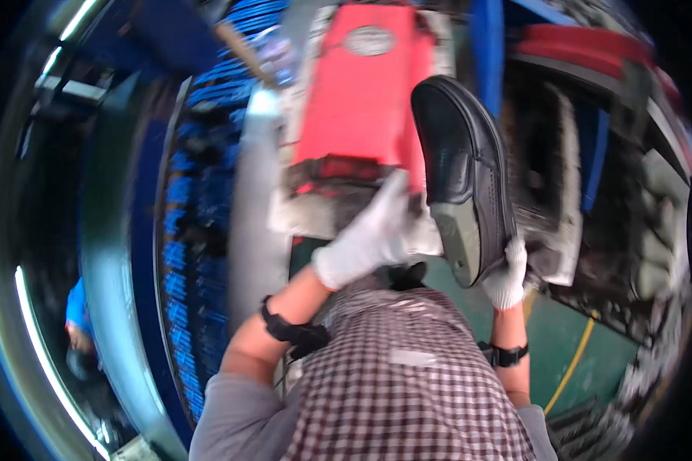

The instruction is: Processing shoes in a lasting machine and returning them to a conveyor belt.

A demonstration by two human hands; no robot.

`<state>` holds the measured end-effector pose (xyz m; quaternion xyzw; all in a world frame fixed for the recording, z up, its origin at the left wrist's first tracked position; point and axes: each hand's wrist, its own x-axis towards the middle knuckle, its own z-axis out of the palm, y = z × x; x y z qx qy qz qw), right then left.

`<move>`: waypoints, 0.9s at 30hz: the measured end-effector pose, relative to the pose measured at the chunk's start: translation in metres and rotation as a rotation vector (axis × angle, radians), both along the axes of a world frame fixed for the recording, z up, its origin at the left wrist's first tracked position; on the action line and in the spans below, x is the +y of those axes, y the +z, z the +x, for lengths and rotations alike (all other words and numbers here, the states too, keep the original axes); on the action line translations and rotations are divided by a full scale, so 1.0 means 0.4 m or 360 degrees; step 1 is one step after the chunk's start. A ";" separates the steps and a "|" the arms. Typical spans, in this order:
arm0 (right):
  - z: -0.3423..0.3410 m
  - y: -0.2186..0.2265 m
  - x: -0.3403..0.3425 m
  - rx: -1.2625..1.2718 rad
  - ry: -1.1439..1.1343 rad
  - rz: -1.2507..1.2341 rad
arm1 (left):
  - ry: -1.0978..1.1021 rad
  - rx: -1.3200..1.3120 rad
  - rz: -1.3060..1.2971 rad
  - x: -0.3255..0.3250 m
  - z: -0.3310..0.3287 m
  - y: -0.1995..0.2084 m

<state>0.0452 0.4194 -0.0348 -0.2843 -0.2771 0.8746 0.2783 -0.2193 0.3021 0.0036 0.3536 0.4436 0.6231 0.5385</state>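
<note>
A black leather shoe (473, 165) stands tilted in my right hand (507, 278), its toe away from me. That hand wears a white knitted glove and grips the shoe at the heel end. A greenish-grey shoe last (455, 230) fills the shoe's opening. My left hand (370, 234), also in a white glove, is left of the shoe, near the front of a red machine cover (357, 100). Motion smears its fingers, so their pose is unclear. Whether it touches the machine cannot be made out.
Blue slatted racks (178, 307) run along the left behind a grey rail (255, 192). More machinery with a red top (584, 48) stands at the right. The green floor (561, 330) bears a yellow line. A person in blue (77, 307) is at the far left.
</note>
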 end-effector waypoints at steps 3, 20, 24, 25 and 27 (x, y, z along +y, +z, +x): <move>-0.221 0.111 -0.088 -0.0457 0.0687 0.0828 | 0.0403 0.0116 -0.0597 -0.161 -0.003 -0.058; -0.521 -0.047 -0.222 -0.1472 0.0531 0.2962 | 0.2583 0.0007 -0.1201 -0.571 -1.062 -0.641; -0.530 -0.046 -0.221 -0.1485 0.0557 0.2942 | 0.2101 0.0619 -0.2082 -0.620 -1.169 -0.694; -0.534 -0.050 -0.221 -0.1489 0.0571 0.2931 | 0.2093 0.0621 -0.2097 -0.632 -1.178 -0.699; -0.541 -0.050 -0.224 -0.1544 0.0558 0.2962 | 0.2115 0.0575 -0.1939 -0.642 -1.178 -0.685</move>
